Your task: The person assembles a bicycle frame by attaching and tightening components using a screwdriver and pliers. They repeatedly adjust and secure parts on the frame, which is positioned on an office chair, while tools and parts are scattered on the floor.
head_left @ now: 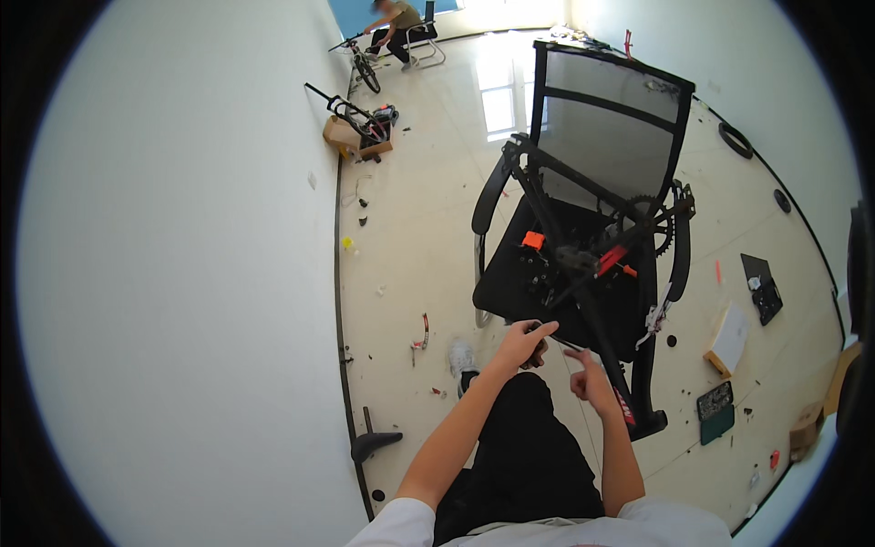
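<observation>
My left hand [522,345] is closed round a small dark part [536,356], most of which my fingers hide. A thin dark rod or cable [567,344] runs from near that hand toward my right fingertips. My right hand [592,385] is beside it, index finger stretched out and the others partly bent; I see nothing in its grasp. Just beyond my hands, a black and red bicycle frame [592,310] leans across a black office chair [510,273], its chainring [670,228] by the right armrest. Small dark parts and an orange item [533,240] lie on the seat.
On the floor at left are a bicycle saddle [374,444] and a cardboard box [343,134] with parts. At right lie an open tool case [762,290], a white and wooden block [726,339] and a tire [736,140]. Far off, another person [398,18] sits by a bicycle [366,71].
</observation>
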A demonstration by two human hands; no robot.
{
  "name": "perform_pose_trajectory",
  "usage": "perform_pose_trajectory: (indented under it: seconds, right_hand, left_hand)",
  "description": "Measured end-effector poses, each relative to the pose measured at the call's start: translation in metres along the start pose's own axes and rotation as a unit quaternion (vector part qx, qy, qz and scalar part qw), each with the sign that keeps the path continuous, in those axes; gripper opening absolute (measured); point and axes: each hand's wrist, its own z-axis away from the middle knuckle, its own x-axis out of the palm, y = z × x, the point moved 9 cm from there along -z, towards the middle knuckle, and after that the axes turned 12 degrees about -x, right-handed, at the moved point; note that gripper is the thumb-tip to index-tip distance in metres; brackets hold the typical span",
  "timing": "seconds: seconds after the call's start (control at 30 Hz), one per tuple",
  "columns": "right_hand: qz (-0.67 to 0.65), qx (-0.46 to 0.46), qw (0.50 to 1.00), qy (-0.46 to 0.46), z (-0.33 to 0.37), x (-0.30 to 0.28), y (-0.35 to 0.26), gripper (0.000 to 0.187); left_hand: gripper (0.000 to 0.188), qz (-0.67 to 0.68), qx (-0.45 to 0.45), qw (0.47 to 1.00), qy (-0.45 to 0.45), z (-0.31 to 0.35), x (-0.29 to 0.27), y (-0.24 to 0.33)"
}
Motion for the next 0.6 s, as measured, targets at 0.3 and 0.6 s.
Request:
perform_pose_trajectory:
  seconds: [0.3, 0.6]
  right_hand:
    - [-0.07, -0.146, 0.986, -0.042, -0.012, 0.016, -0.097, 0.056]
    - [0.242, -0.122, 0.963, 0.0, -0.004, 0.028, -0.028, 0.056]
  left_hand:
    - [0.04, -0.23, 0.027, 0.971, 0.059, -0.006, 0.019, 0.006]
    - [0.03, 0.058, 0.04, 0.996, 0.059, -0.002, -0.009, 0.003]
